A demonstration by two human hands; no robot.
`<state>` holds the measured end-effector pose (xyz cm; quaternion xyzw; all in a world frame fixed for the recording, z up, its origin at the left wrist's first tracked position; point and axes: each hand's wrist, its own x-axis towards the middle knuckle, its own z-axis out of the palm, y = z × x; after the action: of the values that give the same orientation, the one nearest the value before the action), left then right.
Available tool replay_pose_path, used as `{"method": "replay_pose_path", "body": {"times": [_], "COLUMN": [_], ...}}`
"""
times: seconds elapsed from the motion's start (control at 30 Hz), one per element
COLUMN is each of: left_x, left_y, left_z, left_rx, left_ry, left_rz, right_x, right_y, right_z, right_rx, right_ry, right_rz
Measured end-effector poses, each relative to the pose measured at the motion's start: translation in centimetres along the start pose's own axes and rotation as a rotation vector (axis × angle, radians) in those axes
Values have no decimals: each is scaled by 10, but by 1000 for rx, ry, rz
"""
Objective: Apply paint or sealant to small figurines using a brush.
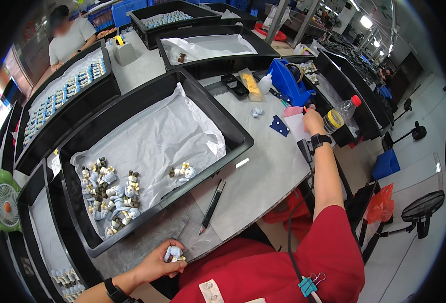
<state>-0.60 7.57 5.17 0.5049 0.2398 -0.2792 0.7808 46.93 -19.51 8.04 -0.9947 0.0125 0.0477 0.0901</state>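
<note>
Near the table's front edge, my left hand (157,261) holds a small figurine (174,253) with pale blue hair and a white-and-yellow body between thumb and fingers. My right arm stretches out to the far right. There my right hand (312,122) has its fingers drawn together beside a pink piece (292,111) and a white sheet (297,127); a thin orange-tipped thing shows at the fingers, its kind unclear. Left of centre, a black tray (245,137) lined with white paper carries a heap of similar figurines (113,194), with one or two more (184,172) lying apart.
A black pen-like tool (213,207) lies before the tray. Around my right hand are a blue tape dispenser (289,83), a red-capped bottle (334,119), a navy dotted piece (279,126) and a small pale-blue part (256,112). More black trays (113,83) surround the table; a person (70,40) sits far left.
</note>
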Motion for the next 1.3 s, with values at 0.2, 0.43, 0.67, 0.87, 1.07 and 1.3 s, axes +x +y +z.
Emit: {"method": "replay_pose_path", "body": {"times": [0.2, 0.43, 0.67, 0.87, 1.07, 1.3], "left_x": [-1, 0, 1, 1, 0, 0], "left_y": [0, 2, 0, -2, -1, 1], "left_z": [1, 1, -2, -4, -1, -3], "left_rx": [13, 28, -12, -18, 22, 17], "left_ry": [-2, -11, -9, -38, -15, -32], "left_rz": [-9, -9, -17, -14, -11, -34], "right_x": [19, 44, 51, 68, 67, 63], "right_y": [11, 17, 8, 20, 15, 4], "right_z": [22, 19, 27, 23, 24, 18], "right_rx": [-47, 41, 131, 114, 244, -70], "right_ry": [430, 86, 334, 275, 253, 159], "right_rz": [-231, -40, 30, -2, 106, 100]}}
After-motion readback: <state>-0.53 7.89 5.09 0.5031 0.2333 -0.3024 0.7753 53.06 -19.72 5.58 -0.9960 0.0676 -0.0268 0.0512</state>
